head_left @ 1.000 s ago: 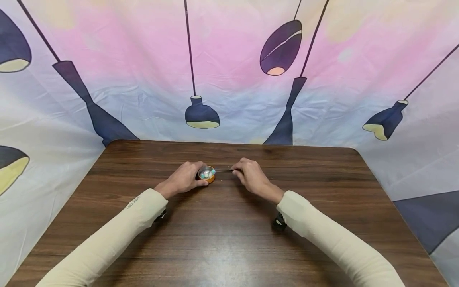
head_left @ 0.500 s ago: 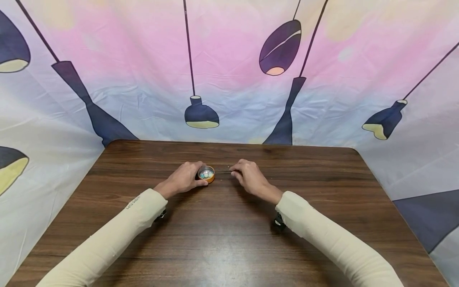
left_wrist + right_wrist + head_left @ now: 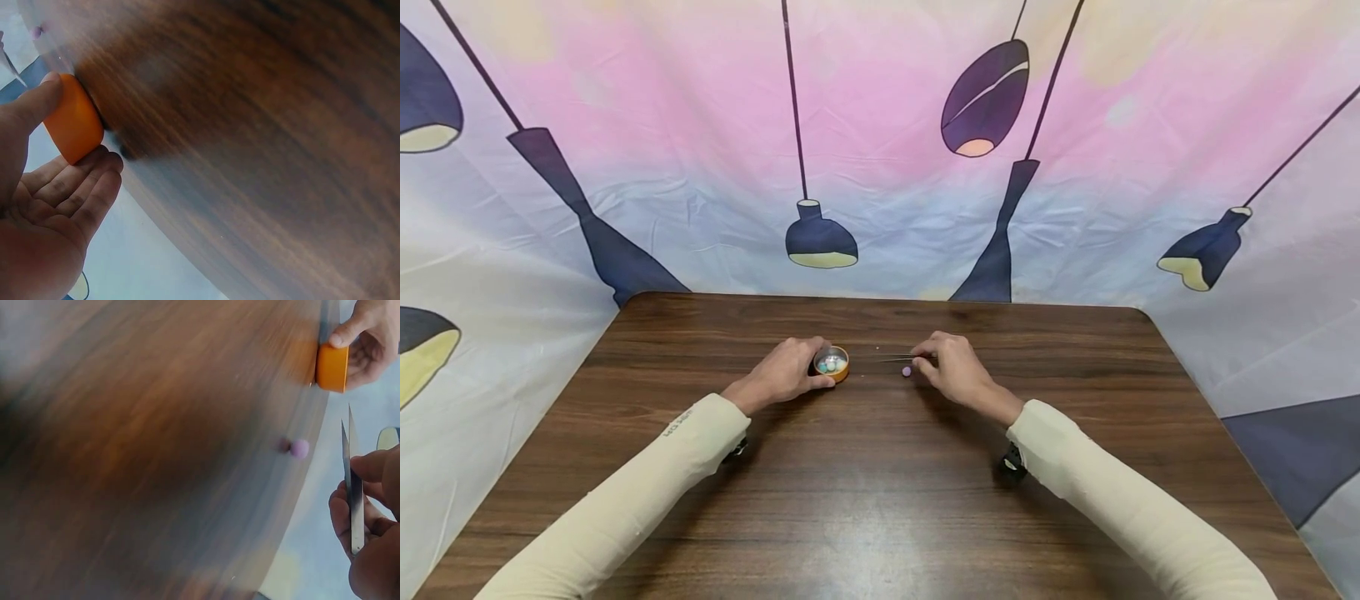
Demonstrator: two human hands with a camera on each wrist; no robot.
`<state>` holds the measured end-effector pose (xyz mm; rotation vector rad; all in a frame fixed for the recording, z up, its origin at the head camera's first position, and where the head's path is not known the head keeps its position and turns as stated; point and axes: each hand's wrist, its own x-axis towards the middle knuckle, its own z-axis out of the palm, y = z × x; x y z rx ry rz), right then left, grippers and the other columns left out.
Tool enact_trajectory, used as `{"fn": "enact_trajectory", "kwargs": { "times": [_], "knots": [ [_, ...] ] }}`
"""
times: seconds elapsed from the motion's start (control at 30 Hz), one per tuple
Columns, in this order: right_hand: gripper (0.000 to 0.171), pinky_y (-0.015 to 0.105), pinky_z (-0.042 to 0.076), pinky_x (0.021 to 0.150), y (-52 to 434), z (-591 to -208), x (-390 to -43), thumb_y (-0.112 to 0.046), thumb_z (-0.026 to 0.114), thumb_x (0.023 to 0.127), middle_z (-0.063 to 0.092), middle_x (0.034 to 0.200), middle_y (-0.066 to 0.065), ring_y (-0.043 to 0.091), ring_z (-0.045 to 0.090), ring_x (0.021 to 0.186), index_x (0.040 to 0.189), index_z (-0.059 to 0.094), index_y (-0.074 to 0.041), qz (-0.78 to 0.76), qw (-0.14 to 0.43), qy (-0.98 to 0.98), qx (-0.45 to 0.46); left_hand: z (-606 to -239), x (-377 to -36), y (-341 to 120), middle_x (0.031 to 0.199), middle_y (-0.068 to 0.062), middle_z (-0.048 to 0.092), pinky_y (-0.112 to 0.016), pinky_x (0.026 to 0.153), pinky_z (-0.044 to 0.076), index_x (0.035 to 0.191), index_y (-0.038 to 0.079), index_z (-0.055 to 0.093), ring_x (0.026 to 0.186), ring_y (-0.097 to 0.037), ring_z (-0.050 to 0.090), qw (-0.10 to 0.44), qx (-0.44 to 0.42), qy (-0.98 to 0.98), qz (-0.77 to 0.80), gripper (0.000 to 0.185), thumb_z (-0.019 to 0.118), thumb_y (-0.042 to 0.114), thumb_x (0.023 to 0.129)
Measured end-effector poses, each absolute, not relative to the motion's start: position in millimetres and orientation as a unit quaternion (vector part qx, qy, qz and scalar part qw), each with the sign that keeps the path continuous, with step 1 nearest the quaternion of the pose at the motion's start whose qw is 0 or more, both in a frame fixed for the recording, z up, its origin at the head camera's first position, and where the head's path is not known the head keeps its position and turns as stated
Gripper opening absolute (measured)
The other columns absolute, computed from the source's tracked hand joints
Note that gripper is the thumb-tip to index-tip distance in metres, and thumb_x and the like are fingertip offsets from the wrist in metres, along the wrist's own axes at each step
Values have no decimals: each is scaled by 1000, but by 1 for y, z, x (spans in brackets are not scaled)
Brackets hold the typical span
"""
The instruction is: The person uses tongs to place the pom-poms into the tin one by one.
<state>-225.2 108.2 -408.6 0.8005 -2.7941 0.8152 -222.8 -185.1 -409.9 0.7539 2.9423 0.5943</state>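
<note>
Head view: I see both hands resting mid-desk.
My right hand pinches tweezers, their long axis pointing left, tips slightly parted; a pink bead lies just below them. My left hand curls round the orange dish, further left, nothing between.

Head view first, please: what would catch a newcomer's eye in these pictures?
Most striking is the small orange cup of pale beads at mid-table, held in the grip of the left hand. Just right of it, the right hand pinches thin metal tweezers pointing toward the cup, with one pink bead lying loose on the dark wooden table beneath them. Behind, a pastel cloth printed with dark hanging lamps fills the background.
</note>
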Motion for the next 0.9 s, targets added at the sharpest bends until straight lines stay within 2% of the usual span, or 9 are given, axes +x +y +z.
{"fn": "enact_trajectory", "kwargs": {
  "times": [0.9],
  "knots": [
    [12,36,53,69,152,-422,-226,-15,72,90,71,88,5,18,65,77,97,79,-8,248,88,-932,249,-409,-222,-184,108,-18,70,-38,78,57,123,-3,58,94,-25,70,18,248,949,194,52,79,26,85]
  ]
}}
